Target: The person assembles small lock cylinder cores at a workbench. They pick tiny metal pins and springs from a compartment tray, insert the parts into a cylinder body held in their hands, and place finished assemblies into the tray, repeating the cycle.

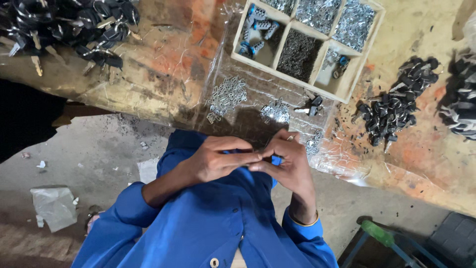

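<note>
Close to the chest, below the surface (163,74), left hand (218,161) and right hand (290,166) pinch a small blue part (276,160) together, mid-assembly; next move needs fine fingertip alignment.

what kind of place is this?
Likely a small key-assembly workshop: a worn wooden bench, a divided wooden tray of small metal parts, and piles of black-headed keys. Both hands pinch something small.
</note>
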